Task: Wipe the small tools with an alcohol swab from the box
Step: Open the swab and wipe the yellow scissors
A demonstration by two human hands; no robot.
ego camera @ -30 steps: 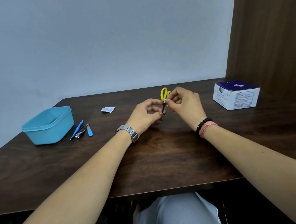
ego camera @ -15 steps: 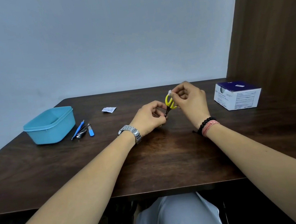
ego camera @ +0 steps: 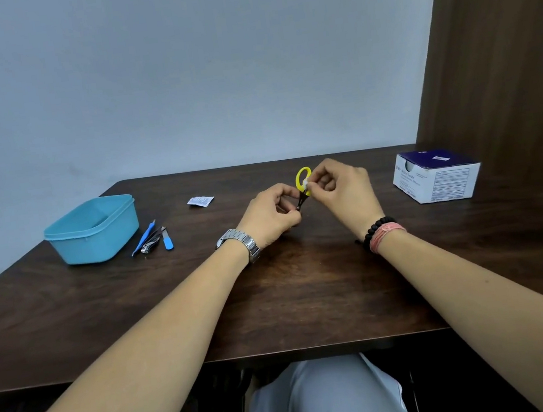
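dark table (ego camera: pixel 308 287) — left hand (ego camera: pixel 273 216) grips scissors (ego camera: pixel 303 184), right hand (ego camera: pixel 344 189) pinches swab (ego camera: pixel 307 184).

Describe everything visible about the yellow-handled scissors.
The small scissors have bright yellow, plastic-looking ring handles and short dark blades. They are held above the table, handles up and away, blades angled down toward the person. The left hand pinches the blade end; the right hand presses a small white swab against the handle. Whether the blades are closed is unclear.
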